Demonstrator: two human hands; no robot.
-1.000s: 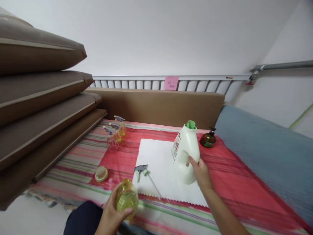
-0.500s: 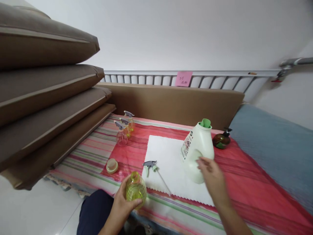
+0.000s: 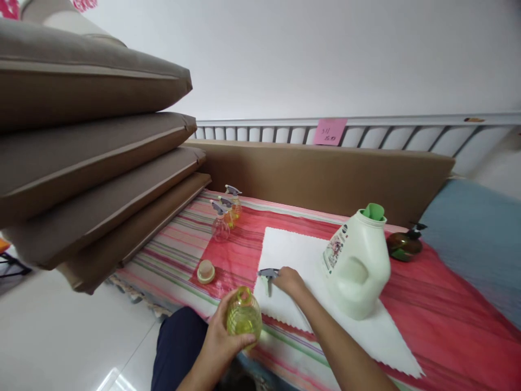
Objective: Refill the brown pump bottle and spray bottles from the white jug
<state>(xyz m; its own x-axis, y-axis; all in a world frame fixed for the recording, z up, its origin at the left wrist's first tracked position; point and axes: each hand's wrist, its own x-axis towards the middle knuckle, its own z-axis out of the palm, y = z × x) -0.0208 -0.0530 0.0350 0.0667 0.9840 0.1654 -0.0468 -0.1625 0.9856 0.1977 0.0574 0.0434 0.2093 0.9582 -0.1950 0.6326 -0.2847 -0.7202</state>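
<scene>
My left hand (image 3: 222,339) is wrapped round a small yellow-green bottle (image 3: 243,318) with an open neck, held near the front edge of the striped cloth (image 3: 171,244). Over the grey spray trigger head (image 3: 267,273), which lies on the white cloth (image 3: 291,250), rests my right hand (image 3: 288,281), its fingers curled on the part nearest it. To the right of that hand a large white jug (image 3: 360,263) with a green spout stands upright on the white cloth.
Three small spray bottles (image 3: 226,214) stand at the back left. A round beige lid (image 3: 205,271) lies on the red stripe. A dark brown pump bottle (image 3: 404,244) lies behind the jug. Stacked brown cushions (image 3: 81,163) fill the left; a blue mattress (image 3: 476,239) lies to the right.
My right hand let go of the white jug and moved left onto the spray trigger head. The left hand kept hold of the yellow-green bottle. The view shifted left.
</scene>
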